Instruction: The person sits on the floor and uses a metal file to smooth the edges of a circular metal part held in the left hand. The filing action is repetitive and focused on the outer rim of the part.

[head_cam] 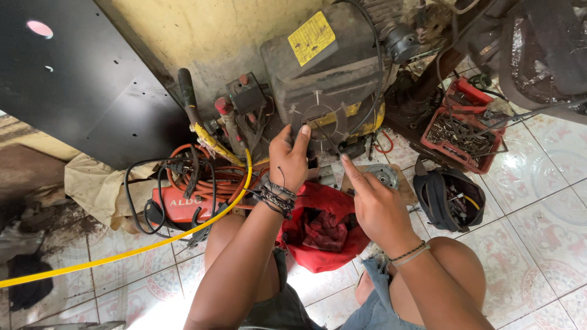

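Note:
A dirty grey engine (324, 67) with a yellow sticker stands against the wall. On its front is a round slotted cover (319, 120). My left hand (287, 156) rests on the cover's left side, thumb on its edge, with cord bracelets on the wrist. My right hand (373, 201) points its index finger up toward the cover's lower right; whether the fingertip touches is unclear. A red cloth bag (324, 229) lies on the floor between my knees, under both hands.
A yellow hose (140, 247) runs left across the tiled floor. Coiled orange hose and black cables (183, 177) lie left of the engine. A red crate of tools (461, 131) and a black pouch (449, 198) sit right. A dark metal panel (79, 79) leans at left.

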